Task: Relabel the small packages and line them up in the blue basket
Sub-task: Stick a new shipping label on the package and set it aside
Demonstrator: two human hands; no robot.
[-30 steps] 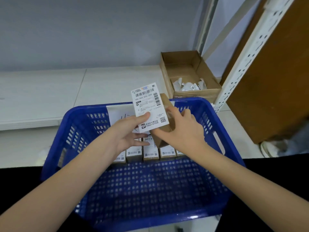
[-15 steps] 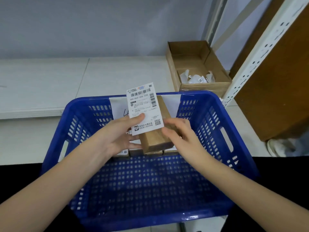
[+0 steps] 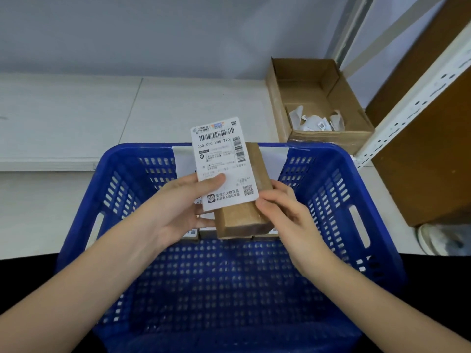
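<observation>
The left hand (image 3: 178,207) grasps a white shipping label (image 3: 223,163) near its lower left corner, thumb pressed on the printed face and the other fingers behind it. The label stands nearly upright, with a barcode along its top, a second barcode down its right edge and a QR code at its lower right. The right hand (image 3: 283,212) grasps a small brown package (image 3: 244,215) from its right side, thumb on the top face close to the label's lower right corner and the other fingers wrapped around the far side. The package is held above the floor of the blue basket (image 3: 331,200), tilted so that its near end points toward the viewer, and the label overlaps its upper face. Whether the label already adheres to the package cannot be determined. Beneath the hands, a row of labelled packages (image 3: 207,231) lies across the basket floor, largely hidden. A white sheet (image 3: 271,159) hangs on the basket's far wall. The basket rests on a pale tabletop (image 3: 76,118). At the rear right, an open cardboard box (image 3: 280,98) contains crumpled white paper scraps (image 3: 316,122), and a perforated white shelf upright (image 3: 407,108) stands beside it, against a brown panel (image 3: 433,154).
</observation>
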